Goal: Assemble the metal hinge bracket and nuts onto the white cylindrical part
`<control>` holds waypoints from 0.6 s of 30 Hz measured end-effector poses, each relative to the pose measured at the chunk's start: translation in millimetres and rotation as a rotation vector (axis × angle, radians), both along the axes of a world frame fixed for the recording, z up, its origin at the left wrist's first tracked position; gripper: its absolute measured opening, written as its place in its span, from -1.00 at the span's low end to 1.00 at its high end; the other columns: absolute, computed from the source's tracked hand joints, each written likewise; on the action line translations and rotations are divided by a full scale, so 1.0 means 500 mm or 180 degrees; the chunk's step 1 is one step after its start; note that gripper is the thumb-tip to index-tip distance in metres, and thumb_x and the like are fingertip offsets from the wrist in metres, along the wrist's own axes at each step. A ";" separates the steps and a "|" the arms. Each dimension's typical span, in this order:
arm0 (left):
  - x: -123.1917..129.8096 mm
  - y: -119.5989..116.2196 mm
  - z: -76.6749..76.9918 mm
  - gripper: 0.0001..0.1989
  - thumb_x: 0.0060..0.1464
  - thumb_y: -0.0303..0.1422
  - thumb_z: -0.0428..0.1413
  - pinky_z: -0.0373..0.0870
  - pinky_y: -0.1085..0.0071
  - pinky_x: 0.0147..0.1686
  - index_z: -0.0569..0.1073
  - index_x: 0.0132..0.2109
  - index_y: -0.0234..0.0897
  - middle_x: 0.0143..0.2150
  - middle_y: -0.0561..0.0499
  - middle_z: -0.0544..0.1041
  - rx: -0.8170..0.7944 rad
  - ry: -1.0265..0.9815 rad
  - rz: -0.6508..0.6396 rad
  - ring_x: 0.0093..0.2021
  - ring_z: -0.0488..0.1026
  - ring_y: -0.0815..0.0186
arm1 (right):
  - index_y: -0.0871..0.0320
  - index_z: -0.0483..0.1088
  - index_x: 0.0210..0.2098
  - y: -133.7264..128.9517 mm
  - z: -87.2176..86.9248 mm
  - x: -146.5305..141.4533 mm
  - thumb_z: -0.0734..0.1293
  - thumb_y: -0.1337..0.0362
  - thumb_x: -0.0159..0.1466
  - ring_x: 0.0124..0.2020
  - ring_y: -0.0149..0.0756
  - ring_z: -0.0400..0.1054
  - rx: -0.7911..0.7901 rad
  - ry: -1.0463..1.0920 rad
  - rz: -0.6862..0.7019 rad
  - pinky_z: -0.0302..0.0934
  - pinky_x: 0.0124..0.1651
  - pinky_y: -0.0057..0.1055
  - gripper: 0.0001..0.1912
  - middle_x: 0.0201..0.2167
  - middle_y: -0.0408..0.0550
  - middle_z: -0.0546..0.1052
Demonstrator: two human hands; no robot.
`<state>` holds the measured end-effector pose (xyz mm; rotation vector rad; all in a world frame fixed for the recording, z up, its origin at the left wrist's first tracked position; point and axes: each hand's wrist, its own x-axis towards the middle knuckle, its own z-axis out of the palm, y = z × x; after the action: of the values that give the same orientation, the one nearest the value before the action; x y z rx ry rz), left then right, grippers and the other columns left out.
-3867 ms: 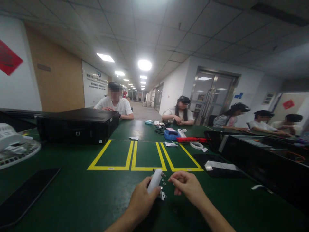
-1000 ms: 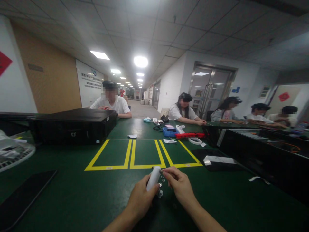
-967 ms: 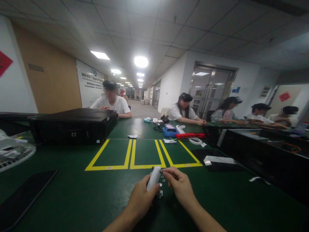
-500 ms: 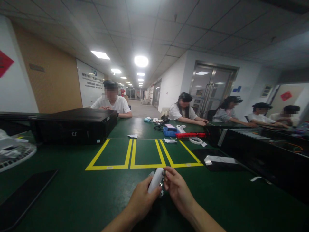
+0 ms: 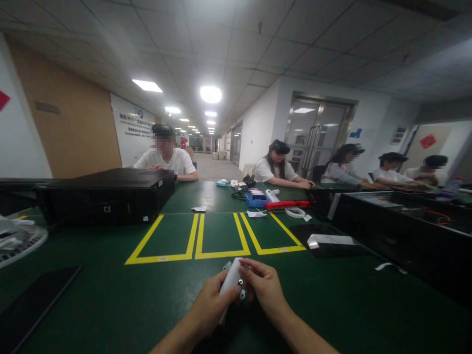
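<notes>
Touching one white bar (image 5: 230, 279) are one left hand (image 5: 210, 301) and one right hand (image 5: 268, 289).

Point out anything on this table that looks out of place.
Nothing spilled shows. Out of place: a thin, curled white strip lies loose on the green tabletop at right, and a creased white scrap, perhaps paper, lies beyond the yellow tape outlines; both look like stray litter.
</notes>
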<state>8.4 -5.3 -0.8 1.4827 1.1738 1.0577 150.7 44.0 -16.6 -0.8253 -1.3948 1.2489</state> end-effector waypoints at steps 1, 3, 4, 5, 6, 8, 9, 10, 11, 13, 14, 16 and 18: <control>0.000 -0.001 0.002 -0.68 -0.06 -0.19 0.06 0.25 0.49 -0.46 0.42 -0.22 -0.34 -0.47 0.08 0.42 -0.0062 -0.0008 0.0002 -0.46 0.33 0.37 | 0.28 0.55 -0.26 -0.002 0.004 0.003 0.45 -0.12 -0.02 -0.77 -0.49 0.11 0.0059 -0.0034 0.0020 0.01 -0.74 -0.57 -0.42 -0.71 -0.15 0.38; -0.001 -0.003 0.002 -0.63 -0.09 -0.15 0.06 0.23 0.50 -0.53 0.40 -0.19 -0.34 -0.50 0.10 0.40 -0.0206 -0.0108 0.0031 -0.51 0.31 0.38 | 0.25 0.55 -0.21 -0.008 0.013 0.012 0.45 -0.07 0.00 -0.70 -0.43 0.21 0.0312 -0.0167 0.0048 0.13 -0.65 -0.54 -0.46 -0.65 -0.12 0.44; -0.001 -0.003 0.001 -0.59 -0.10 -0.13 0.07 0.21 0.50 -0.56 0.38 -0.17 -0.35 -0.50 0.10 0.40 -0.0274 -0.0154 0.0040 -0.53 0.29 0.39 | 0.24 0.54 -0.18 -0.011 0.017 0.017 0.44 -0.04 0.03 -0.66 -0.39 0.26 0.0454 -0.0256 0.0057 0.18 -0.60 -0.52 -0.48 -0.61 -0.10 0.47; -0.001 -0.003 0.000 -0.56 -0.11 -0.12 0.07 0.20 0.50 -0.60 0.37 -0.14 -0.35 -0.50 0.10 0.40 -0.0336 -0.0170 0.0042 -0.56 0.28 0.40 | 0.22 0.53 -0.16 -0.013 0.020 0.020 0.43 -0.02 0.06 -0.62 -0.36 0.29 0.0573 -0.0356 0.0050 0.21 -0.56 -0.49 -0.51 -0.58 -0.08 0.50; -0.001 -0.003 -0.002 -0.53 -0.11 -0.10 0.06 0.18 0.50 -0.63 0.36 -0.13 -0.36 -0.49 0.09 0.41 -0.0379 -0.0153 0.0034 -0.58 0.28 0.40 | 0.21 0.53 -0.14 -0.013 0.020 0.022 0.40 0.00 0.09 -0.60 -0.32 0.32 0.0664 -0.0463 0.0012 0.23 -0.53 -0.46 -0.54 -0.55 -0.05 0.52; -0.001 -0.003 -0.003 -0.53 -0.10 -0.09 0.05 0.16 0.50 -0.67 0.35 -0.13 -0.36 -0.48 0.07 0.41 -0.0394 -0.0024 0.0001 -0.60 0.28 0.40 | 0.17 0.54 -0.15 -0.012 0.018 0.022 0.35 0.04 0.15 -0.53 -0.23 0.38 0.0763 -0.0705 -0.0131 0.26 -0.47 -0.41 -0.61 -0.45 -0.01 0.56; 0.000 -0.004 -0.003 -0.54 -0.09 -0.09 0.04 0.16 0.50 -0.67 0.36 -0.14 -0.36 -0.47 0.06 0.42 -0.0381 0.0063 -0.0014 -0.60 0.28 0.40 | 0.15 0.54 -0.15 -0.011 0.016 0.020 0.34 0.06 0.17 -0.47 -0.19 0.40 0.0774 -0.0820 -0.0219 0.28 -0.42 -0.39 -0.64 -0.38 0.01 0.57; 0.000 -0.004 -0.002 -0.55 -0.08 -0.09 0.04 0.17 0.50 -0.67 0.36 -0.15 -0.36 -0.46 0.06 0.42 -0.0362 0.0136 -0.0005 -0.59 0.29 0.39 | 0.12 0.54 -0.15 -0.009 0.016 0.019 0.33 0.08 0.18 -0.42 -0.16 0.42 0.0774 -0.0930 -0.0293 0.28 -0.37 -0.37 -0.66 -0.33 0.00 0.58; 0.001 -0.005 0.000 -0.56 -0.07 -0.09 0.04 0.18 0.50 -0.65 0.37 -0.15 -0.35 -0.46 0.06 0.42 -0.0344 0.0184 0.0012 -0.58 0.29 0.40 | 0.10 0.53 -0.13 -0.007 0.018 0.019 0.33 0.10 0.19 -0.39 -0.16 0.42 0.0771 -0.1048 -0.0341 0.28 -0.34 -0.37 -0.68 -0.31 -0.01 0.57; 0.003 -0.004 0.003 -0.56 -0.08 -0.08 0.04 0.19 0.51 -0.63 0.37 -0.15 -0.34 -0.45 0.06 0.42 -0.0316 0.0181 0.0131 -0.56 0.30 0.40 | 0.07 0.49 -0.07 -0.005 0.032 0.027 0.34 0.15 0.18 -0.44 -0.22 0.39 0.0789 -0.1332 -0.0299 0.24 -0.38 -0.41 -0.67 -0.37 -0.05 0.57; 0.004 -0.004 0.003 -0.55 -0.08 -0.07 0.03 0.19 0.51 -0.63 0.36 -0.14 -0.34 -0.44 0.05 0.42 -0.0312 0.0145 0.0231 -0.56 0.30 0.40 | 0.06 0.47 -0.04 -0.004 0.043 0.037 0.36 0.18 0.16 -0.49 -0.28 0.36 0.0799 -0.1463 -0.0184 0.21 -0.42 -0.45 -0.63 -0.42 -0.09 0.56; 0.005 -0.001 0.001 -0.50 -0.09 -0.04 0.01 0.16 0.51 -0.65 0.35 -0.12 -0.35 -0.44 0.05 0.42 -0.0348 0.0032 0.0464 -0.58 0.29 0.40 | 0.04 0.43 0.00 -0.001 0.071 0.069 0.44 0.26 0.07 -0.55 -0.36 0.30 0.0751 -0.1699 0.0264 0.14 -0.50 -0.53 -0.53 -0.44 -0.15 0.54; 0.006 0.002 -0.004 -0.46 -0.08 -0.01 -0.01 0.13 0.50 -0.69 0.33 -0.09 -0.37 -0.45 0.05 0.41 -0.0403 -0.0057 0.0608 -0.62 0.25 0.42 | 0.08 0.51 -0.15 0.002 0.096 0.109 0.46 0.33 0.00 -0.60 -0.41 0.28 0.0407 -0.1911 0.0743 0.09 -0.59 -0.58 -0.62 -0.45 -0.15 0.52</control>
<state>11.5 -4.4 -2.9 1.2800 1.3651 1.1000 205.1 45.2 31.6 -1.0178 -2.0788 1.1106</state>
